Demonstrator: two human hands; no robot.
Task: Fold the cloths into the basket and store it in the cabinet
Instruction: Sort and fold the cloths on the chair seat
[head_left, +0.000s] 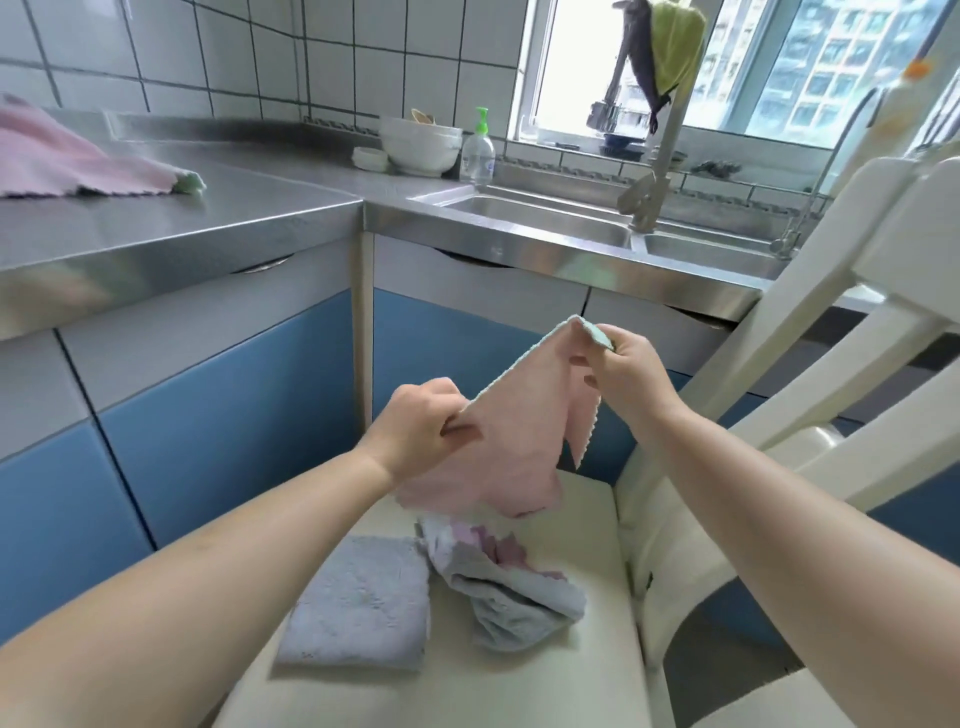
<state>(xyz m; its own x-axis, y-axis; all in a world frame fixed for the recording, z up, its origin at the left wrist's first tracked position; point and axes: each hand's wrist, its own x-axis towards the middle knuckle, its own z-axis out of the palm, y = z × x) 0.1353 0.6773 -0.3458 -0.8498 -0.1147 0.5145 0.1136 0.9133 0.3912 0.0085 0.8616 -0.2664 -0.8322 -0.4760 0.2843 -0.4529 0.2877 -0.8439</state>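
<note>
Head view: both hands hold a soft pink cloth (498, 441) with a mint-green back and pinked edges above a glossy cream chair seat (587, 519). The left hand (421, 421) pinches one corner, the right hand (623, 374) pinches the raised opposite corner. On the seat lie a folded, fluffy grey cloth (358, 603) and a crumpled grey-and-pink cloth (509, 582). Another pink cloth (67, 156) rests on the brushed-steel counter (218, 218).

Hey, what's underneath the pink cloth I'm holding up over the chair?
Below the pink cloth lies a crumpled grey and pink cloth on the chair seat, beside a folded grey cloth. The seat strip directly behind the hanging cloth is hidden.
</note>
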